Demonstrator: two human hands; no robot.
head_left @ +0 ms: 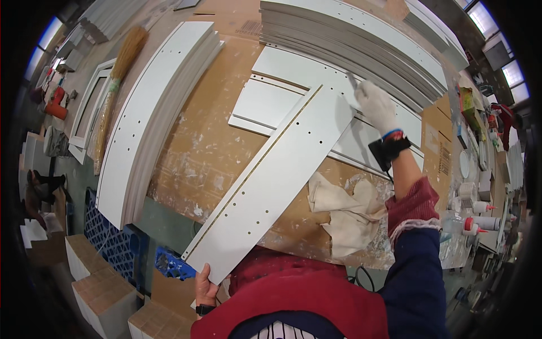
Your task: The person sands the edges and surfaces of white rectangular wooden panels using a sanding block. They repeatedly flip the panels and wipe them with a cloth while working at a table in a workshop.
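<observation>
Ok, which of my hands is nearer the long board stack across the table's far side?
Right. Your gloved right hand is just on the near side of that stack; your left hand is far from it, at the near end of the slanted white board.

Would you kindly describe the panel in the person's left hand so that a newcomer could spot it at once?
On the cardboard-covered worktable, find the left stack and the far stack of white boards. In front of the far stack, a long white panel slants down to the bare left hand. Unlike its neighbours, it is held, and its upper end lies diagonally across other panels.
</observation>
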